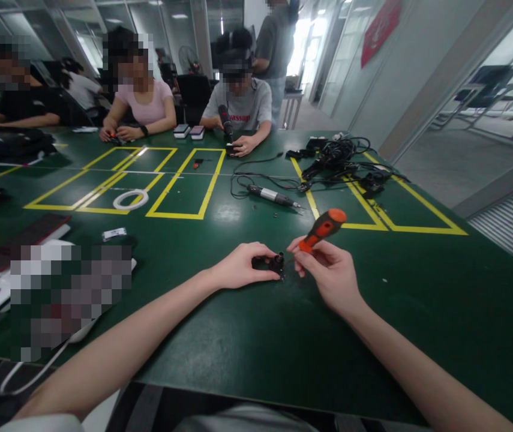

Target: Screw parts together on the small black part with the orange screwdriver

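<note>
Between the thumb and fingers of my left hand (245, 266) is a small black part (276, 263) with a short round stub on top, resting on the green table. What kind of part it is cannot be made out. My right hand (330, 270) grips an orange and black screwdriver (323, 229) near the lower end of its handle. The handle tilts up and to the right, its butt raised. The shaft points down toward the black part, but its tip is too faint to follow. A few tiny bits lie beside the part.
An electric screwdriver (272, 195) with a cord lies beyond my hands. Tangled black cables (335, 157) sit at the back right. A white ring roll (131, 200) and yellow tape outlines mark the green table (418, 288). Across it, a person in grey (256, 99) works.
</note>
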The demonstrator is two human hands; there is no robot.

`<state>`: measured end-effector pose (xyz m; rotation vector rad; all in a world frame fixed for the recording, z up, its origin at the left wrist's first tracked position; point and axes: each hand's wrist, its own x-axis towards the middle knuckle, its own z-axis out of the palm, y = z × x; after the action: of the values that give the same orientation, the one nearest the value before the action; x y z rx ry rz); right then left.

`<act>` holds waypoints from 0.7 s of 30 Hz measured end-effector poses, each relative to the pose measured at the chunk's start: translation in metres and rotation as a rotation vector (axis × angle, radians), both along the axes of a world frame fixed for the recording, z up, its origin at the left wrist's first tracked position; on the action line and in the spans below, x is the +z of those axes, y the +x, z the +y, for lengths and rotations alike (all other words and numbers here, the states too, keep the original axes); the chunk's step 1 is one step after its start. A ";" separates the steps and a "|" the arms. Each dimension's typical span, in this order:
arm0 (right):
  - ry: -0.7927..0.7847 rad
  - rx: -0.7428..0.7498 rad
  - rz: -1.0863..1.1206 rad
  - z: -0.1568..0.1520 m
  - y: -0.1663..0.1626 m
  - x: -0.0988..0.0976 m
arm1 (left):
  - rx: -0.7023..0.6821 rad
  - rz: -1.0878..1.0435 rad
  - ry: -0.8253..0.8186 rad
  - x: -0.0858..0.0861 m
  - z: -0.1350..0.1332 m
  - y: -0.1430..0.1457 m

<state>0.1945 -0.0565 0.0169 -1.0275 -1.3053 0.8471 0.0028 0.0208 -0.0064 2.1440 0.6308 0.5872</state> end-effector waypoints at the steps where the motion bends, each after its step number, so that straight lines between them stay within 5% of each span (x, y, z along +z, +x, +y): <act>1: 0.000 0.016 -0.005 0.000 0.000 0.000 | -0.004 -0.003 0.016 -0.001 0.000 0.000; 6: -0.014 0.136 0.102 -0.001 -0.002 -0.002 | -0.012 0.009 0.146 -0.004 -0.001 -0.001; 14: -0.016 0.007 0.062 -0.002 0.000 -0.001 | -0.014 0.109 0.356 0.000 -0.006 0.000; 21: -0.004 0.130 0.143 0.000 -0.001 -0.001 | -0.029 0.177 0.483 0.002 -0.007 0.000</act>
<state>0.1934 -0.0563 0.0156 -0.8754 -1.2587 1.0040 0.0023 0.0137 -0.0047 2.6756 0.5950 0.5811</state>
